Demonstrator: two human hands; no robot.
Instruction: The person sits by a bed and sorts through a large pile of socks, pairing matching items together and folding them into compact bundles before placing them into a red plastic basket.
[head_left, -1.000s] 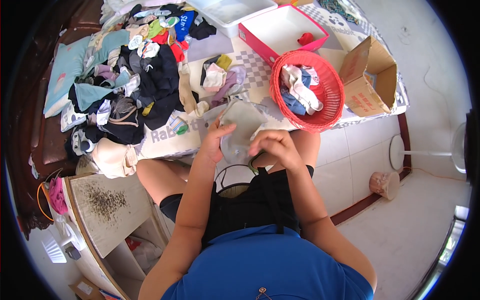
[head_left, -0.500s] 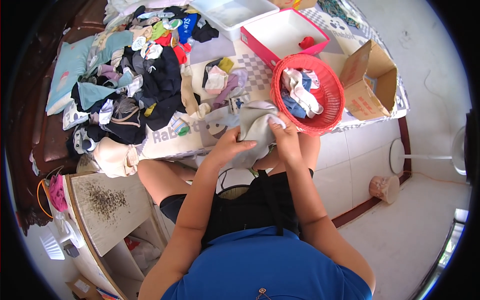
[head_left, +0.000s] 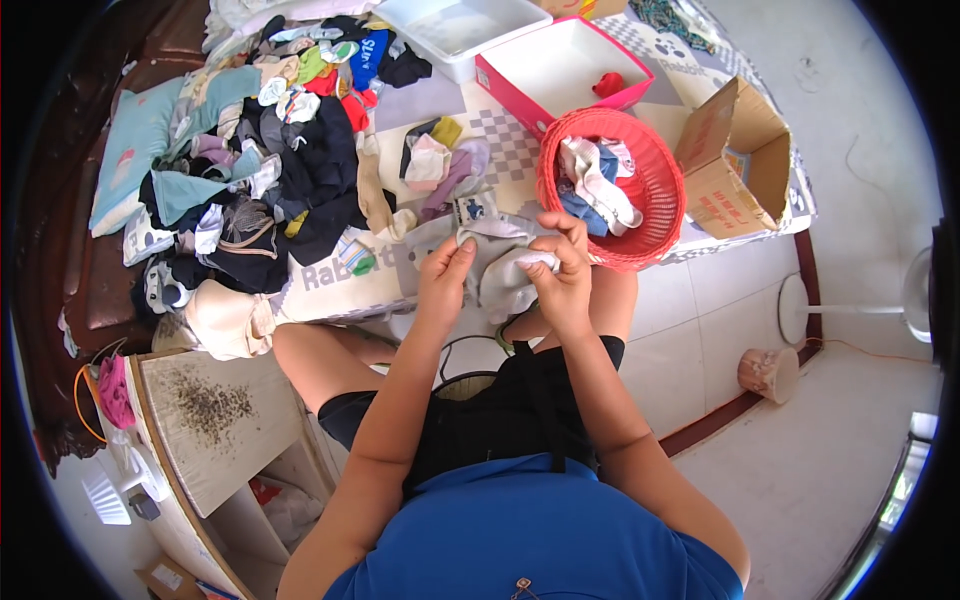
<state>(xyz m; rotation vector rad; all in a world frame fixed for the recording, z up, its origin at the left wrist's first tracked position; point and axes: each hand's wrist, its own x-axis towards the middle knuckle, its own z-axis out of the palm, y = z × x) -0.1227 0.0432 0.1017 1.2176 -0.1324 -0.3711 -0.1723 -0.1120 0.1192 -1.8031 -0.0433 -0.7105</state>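
Observation:
A light grey piece of soft clothing [head_left: 505, 270], its exact kind unclear, hangs bunched between my hands above my lap, by the bed's near edge. My left hand [head_left: 445, 280] pinches its upper left edge between thumb and fingers. At its right side, my right hand [head_left: 562, 280] grips a paler fold with the thumb, the other fingers curled above. Just beyond my right hand stands a red woven basket [head_left: 672, 205], with white, blue and pink clothes inside. Beyond the garment, a small group of folded pieces, one of them a pink cloth [head_left: 428, 160], lies on the patterned bed cover [head_left: 330, 280].
A large mixed clothes pile [head_left: 300, 160] covers the left of the bed beside a teal pillow [head_left: 125, 150]. At the back are a white plastic bin [head_left: 455, 40] and a pink-edged box [head_left: 515, 100]. An open cardboard box [head_left: 715, 150] stands right of the basket.
My hands have moved apart and the grey garment is spread wider between them. My left hand has shifted left to its edge; the fingers of my right hand have lifted and curled.

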